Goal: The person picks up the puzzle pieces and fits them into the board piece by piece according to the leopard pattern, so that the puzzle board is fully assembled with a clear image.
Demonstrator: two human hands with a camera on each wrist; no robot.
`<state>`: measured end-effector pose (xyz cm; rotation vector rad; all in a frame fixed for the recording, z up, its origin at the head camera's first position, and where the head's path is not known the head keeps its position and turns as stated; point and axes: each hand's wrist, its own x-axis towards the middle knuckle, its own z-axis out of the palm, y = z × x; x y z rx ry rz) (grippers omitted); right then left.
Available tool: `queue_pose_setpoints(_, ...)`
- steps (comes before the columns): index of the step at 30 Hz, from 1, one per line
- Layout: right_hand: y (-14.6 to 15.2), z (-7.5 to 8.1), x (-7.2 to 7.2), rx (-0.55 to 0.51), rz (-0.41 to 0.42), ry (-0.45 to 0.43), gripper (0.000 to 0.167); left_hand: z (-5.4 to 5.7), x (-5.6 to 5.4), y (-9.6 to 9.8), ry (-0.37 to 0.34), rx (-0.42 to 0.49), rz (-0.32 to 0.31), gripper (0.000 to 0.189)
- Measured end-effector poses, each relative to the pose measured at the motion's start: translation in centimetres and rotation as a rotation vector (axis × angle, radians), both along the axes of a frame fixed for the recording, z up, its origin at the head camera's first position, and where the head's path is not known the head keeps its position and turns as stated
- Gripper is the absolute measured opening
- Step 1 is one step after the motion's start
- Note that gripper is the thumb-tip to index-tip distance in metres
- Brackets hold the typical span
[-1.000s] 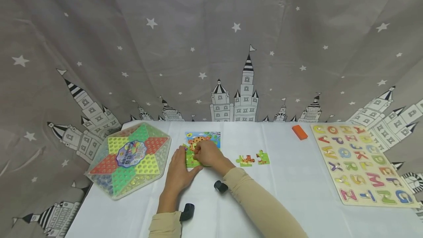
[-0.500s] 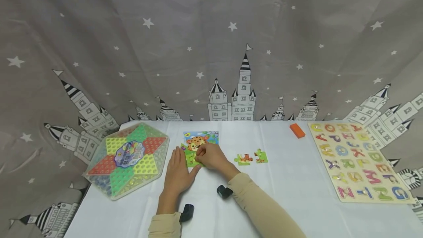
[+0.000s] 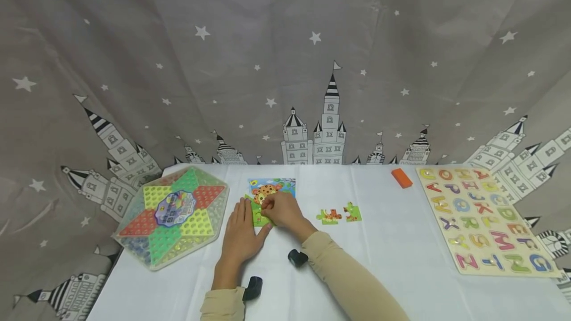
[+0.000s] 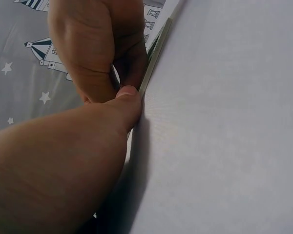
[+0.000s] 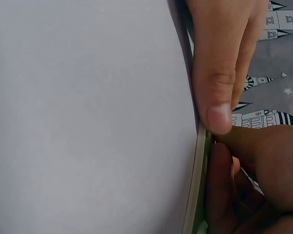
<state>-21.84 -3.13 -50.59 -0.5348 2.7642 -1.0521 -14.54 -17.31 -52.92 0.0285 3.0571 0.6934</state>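
Note:
A small jigsaw puzzle board (image 3: pixel 287 185) with a leopard picture lies on the white table, partly covered by both hands. The left hand (image 3: pixel 241 237) rests along its left side, fingers fairly straight, with the thumb at the near edge. Over the lower middle of the picture, the right hand (image 3: pixel 287 213) has its fingertips curled together and pinches a puzzle piece, mostly hidden by the fingers. The board's thin edge (image 4: pixel 157 53) shows beside both hands in the left wrist view. Two loose puzzle pieces (image 3: pixel 329 216) (image 3: pixel 352 212) lie to the right of the board.
A hexagonal Chinese checkers box (image 3: pixel 158 249) stands left of the hands. At the right lies a wooden alphabet board (image 3: pixel 484 222), with an orange block (image 3: pixel 402 178) near its far left corner. A grey castle-print curtain (image 3: pixel 250 38) hangs behind the table.
The right hand shifts slightly right, then back left over the puzzle. The left hand stays against the board's side. The head view has moved a little.

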Motion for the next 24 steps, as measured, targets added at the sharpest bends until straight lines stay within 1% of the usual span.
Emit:
queue_pose_setpoints(3, -0.33, -0.22, -0.01, 0.022, -0.041, -0.013, 0.008, -0.10, 0.04, 0.09, -0.018, 0.000, -0.001, 0.094)
queue_pose_setpoints(6, -0.43, -0.29, 0.00, 0.022, -0.065, -0.014, 0.008, 0.00, -0.01, 0.15, -0.008, -0.008, -0.004, 0.094)
queue_pose_setpoints(11, -0.30, -0.31, 0.03, 0.016, -0.060, 0.003, 0.009, 0.19, -0.03, 0.14, -0.008, -0.022, -0.011, 0.093)
queue_pose_setpoints(18, -0.37, -0.19, 0.02, 0.006, -0.058, -0.003, 0.009, -0.14, -0.11, -0.12, -0.012, -0.064, -0.011, 0.093)
queue_pose_setpoints(20, -0.43, -0.14, 0.02, 0.019, -0.059, -0.001, 0.009, -0.16, -0.15, -0.15, -0.006, -0.059, -0.011, 0.093)
queue_pose_setpoints(24, -0.62, -0.14, -0.02, 0.057, -0.081, -0.004, 0.012, -0.17, -0.19, -0.21, -0.018, -0.055, -0.011, 0.094)
